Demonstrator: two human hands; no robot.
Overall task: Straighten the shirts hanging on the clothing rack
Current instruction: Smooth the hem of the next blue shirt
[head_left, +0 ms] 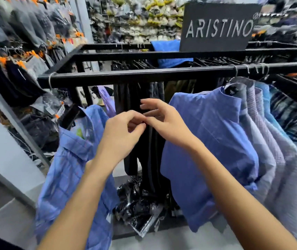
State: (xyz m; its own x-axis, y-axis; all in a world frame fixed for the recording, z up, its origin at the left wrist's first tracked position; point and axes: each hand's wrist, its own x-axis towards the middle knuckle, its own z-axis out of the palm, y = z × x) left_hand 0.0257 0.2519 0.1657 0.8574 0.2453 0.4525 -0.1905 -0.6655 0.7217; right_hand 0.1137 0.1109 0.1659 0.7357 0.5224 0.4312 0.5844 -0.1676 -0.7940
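Note:
A black metal clothing rack (144,76) runs across in front of me. A blue checked shirt (68,168) hangs at its left end, tilted, with the collar open. To the right hangs a plain blue shirt (207,141), with several pale blue and lilac shirts (274,141) packed behind it. My left hand (120,134) and my right hand (167,123) meet in the gap between the two blue shirts, fingertips touching each other, neither on a shirt. The left fingers are pinched together and the right fingers are spread. I see nothing clearly held.
Dark trousers (144,98) hang behind my hands on an inner rail. Plastic-wrapped dark garments (140,210) lie on the rack's base. A black "ARISTINO" sign (216,27) stands on top of the rack. Clothes on orange hangers (18,60) line the left wall.

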